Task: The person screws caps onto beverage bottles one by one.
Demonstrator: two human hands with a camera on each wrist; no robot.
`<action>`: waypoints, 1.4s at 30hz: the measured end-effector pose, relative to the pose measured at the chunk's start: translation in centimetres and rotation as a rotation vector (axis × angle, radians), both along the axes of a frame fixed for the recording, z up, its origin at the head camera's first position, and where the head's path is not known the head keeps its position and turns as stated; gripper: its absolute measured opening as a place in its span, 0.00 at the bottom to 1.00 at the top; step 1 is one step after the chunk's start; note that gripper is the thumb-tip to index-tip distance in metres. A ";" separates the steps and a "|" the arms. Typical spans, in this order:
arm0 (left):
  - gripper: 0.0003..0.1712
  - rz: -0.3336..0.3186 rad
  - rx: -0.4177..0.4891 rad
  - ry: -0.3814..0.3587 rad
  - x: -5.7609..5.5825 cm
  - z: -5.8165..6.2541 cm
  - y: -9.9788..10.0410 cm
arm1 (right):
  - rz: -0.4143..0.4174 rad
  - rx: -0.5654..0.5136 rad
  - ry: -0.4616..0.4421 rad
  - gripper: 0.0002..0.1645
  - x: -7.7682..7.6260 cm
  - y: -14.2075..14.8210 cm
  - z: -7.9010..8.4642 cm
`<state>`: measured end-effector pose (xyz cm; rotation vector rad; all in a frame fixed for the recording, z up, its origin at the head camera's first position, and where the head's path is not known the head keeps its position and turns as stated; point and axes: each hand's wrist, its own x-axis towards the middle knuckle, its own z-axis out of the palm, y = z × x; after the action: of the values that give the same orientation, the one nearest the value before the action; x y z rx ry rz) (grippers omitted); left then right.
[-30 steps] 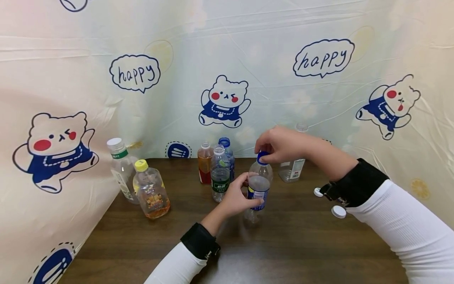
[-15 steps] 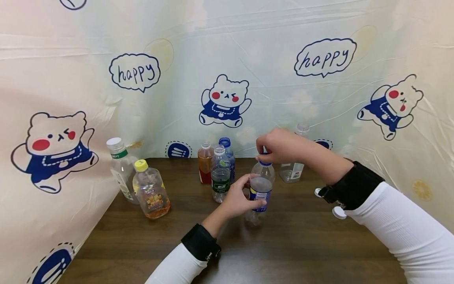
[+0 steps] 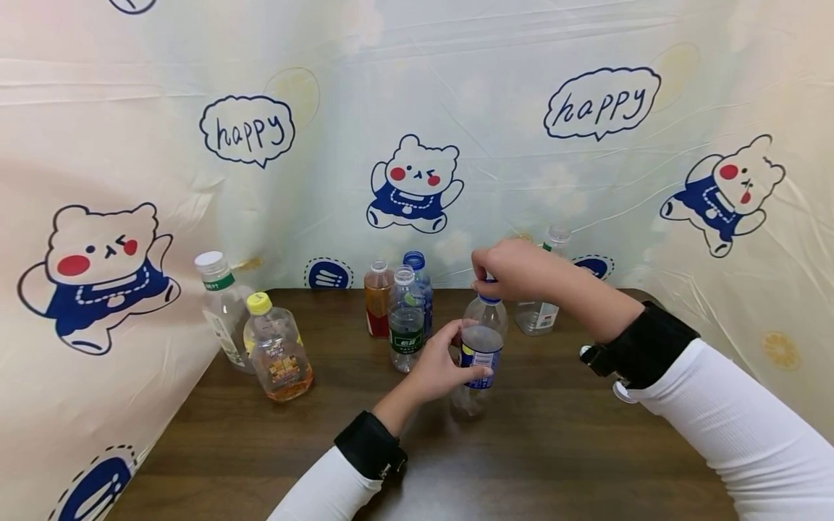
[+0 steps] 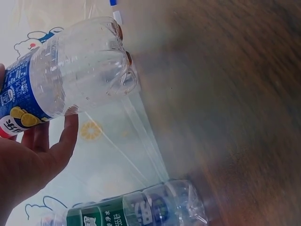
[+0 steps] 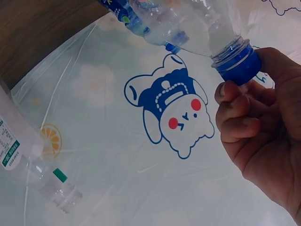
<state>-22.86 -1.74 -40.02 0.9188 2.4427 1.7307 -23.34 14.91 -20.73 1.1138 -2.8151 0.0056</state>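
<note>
My left hand [image 3: 439,369] grips a clear plastic bottle [image 3: 482,334] round its blue label, thumb in front. The bottle stands nearly upright in front of me, and yellow lemons show on the label [image 4: 21,110] in the left wrist view. Over its top, my right hand [image 3: 524,269] pinches the blue cap [image 5: 241,65] between thumb and curled fingers. That cap sits at the bottle's mouth, with the threaded neck [image 5: 230,51] showing just beside it in the right wrist view. From the head, the cap is mostly hidden by the fingers.
Left of the hands stand a green-label bottle [image 3: 407,329], an amber one [image 3: 378,304] and a blue one [image 3: 417,266], all uncapped. Farther left are a yellow-capped bottle [image 3: 280,354] and a white-capped one [image 3: 221,311]. Another uncapped bottle [image 3: 537,318] stands behind my right hand. A white cap [image 3: 623,392] lies by my right wrist.
The bottle has shifted slightly right with my left hand. My right fingers have turned over the cap, and the right forearm has swung a little, now covering one loose white cap.
</note>
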 end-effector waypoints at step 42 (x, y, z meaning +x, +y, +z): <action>0.39 0.052 -0.024 0.019 0.3 -0.8 0.1 | -0.212 -0.226 -0.059 0.17 0.5 0.5 -1.3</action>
<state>-22.57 -1.64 -40.77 0.8812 2.5156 1.7121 -22.88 15.39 -21.99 0.7777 -2.8790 0.3340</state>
